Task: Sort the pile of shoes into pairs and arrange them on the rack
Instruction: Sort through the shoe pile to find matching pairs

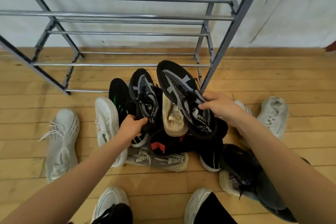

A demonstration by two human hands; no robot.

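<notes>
My left hand [131,126] grips the heel of a black sneaker with grey stripes [143,94]. Its matching sneaker [183,94] is in my right hand [218,107], raised higher and tilted over the pile. Under them the pile holds a black shoe with green stripes [118,94], a cream shoe [172,118], a black shoe with red marks [172,144] and a grey knit shoe [160,160]. The metal shoe rack [116,15] stands empty right behind the pile.
White sneakers lie apart on the wooden floor at left [62,142], beside the pile [106,123] and at right [272,114]. A dark shoe on a pale one [241,169] lies under my right forearm. My own feet in white shoes [111,203] are at the bottom edge.
</notes>
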